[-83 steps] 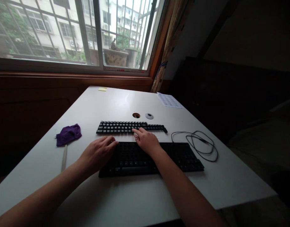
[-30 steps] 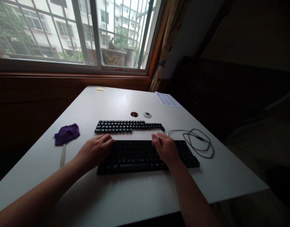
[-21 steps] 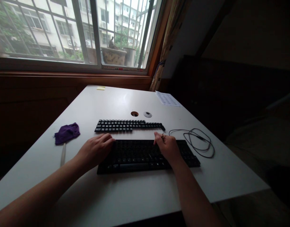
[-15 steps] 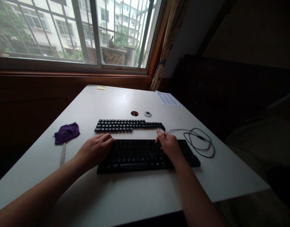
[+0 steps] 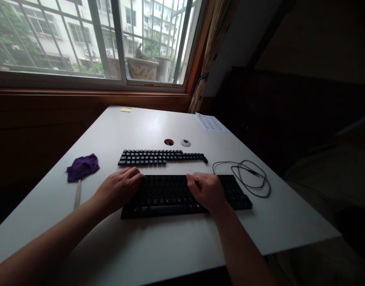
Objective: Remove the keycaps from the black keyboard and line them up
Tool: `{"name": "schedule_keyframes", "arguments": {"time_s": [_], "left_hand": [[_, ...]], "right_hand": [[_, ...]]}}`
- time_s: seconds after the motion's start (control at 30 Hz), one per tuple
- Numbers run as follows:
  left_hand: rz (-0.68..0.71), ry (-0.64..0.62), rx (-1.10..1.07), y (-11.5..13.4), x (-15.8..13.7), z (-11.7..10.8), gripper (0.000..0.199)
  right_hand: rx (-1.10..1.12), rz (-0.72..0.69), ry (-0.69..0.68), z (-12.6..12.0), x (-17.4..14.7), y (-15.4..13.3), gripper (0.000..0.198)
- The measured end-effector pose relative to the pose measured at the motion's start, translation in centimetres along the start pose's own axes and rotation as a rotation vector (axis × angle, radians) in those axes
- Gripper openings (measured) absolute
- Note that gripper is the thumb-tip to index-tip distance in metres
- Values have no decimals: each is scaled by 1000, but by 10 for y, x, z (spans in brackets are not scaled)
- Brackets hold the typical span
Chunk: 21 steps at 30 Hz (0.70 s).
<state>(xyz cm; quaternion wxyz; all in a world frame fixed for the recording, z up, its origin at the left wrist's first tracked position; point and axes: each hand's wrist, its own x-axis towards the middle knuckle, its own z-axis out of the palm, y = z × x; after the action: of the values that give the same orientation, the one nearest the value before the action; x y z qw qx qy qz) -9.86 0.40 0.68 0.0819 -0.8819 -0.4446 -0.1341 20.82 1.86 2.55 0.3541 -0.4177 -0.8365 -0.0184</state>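
Note:
A black keyboard (image 5: 167, 190) lies before me. Caps show on its front rows and right end, while the upper rows look dark and bare. My left hand (image 5: 124, 186) is closed over its left end, thumb at the back edge. Above the right half, my right hand (image 5: 208, 190) is curled into a fist around a thin wire keycap puller, which the fingers now hide. Behind the keyboard, loose black keycaps (image 5: 149, 155) stand in rows on the white desk (image 5: 158, 246).
At left lies a purple cloth (image 5: 83, 167) with a pale stick-like tool (image 5: 77, 194) by it. A black cable (image 5: 254, 172) coils at right. Farther back are a desk hole (image 5: 169, 142), its round cover (image 5: 185, 142), a printed sheet (image 5: 211, 122) and yellow notes (image 5: 126, 109).
My right hand has shifted left and turned knuckles-up over the keyboard; the puller's wire end, seen before, is hidden. My left hand stays in place.

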Motion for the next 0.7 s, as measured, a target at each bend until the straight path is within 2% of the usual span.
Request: {"name": "schedule_keyframes", "arguments": {"time_s": [0.07, 0.23, 0.47, 0.7], "left_hand": [[-5, 0, -6, 0, 0, 0, 19], [-4, -5, -4, 0, 0, 0, 19], [-3, 11, 0, 0, -1, 0, 20], [0, 6, -12, -1, -1, 1, 21]], "right_hand": [[-14, -1, 29, 3, 0, -1, 42], [-12, 109, 76, 8, 2, 2, 46], [83, 44, -123, 3, 4, 2, 47], [196, 242, -79, 0, 4, 16, 55]]}}
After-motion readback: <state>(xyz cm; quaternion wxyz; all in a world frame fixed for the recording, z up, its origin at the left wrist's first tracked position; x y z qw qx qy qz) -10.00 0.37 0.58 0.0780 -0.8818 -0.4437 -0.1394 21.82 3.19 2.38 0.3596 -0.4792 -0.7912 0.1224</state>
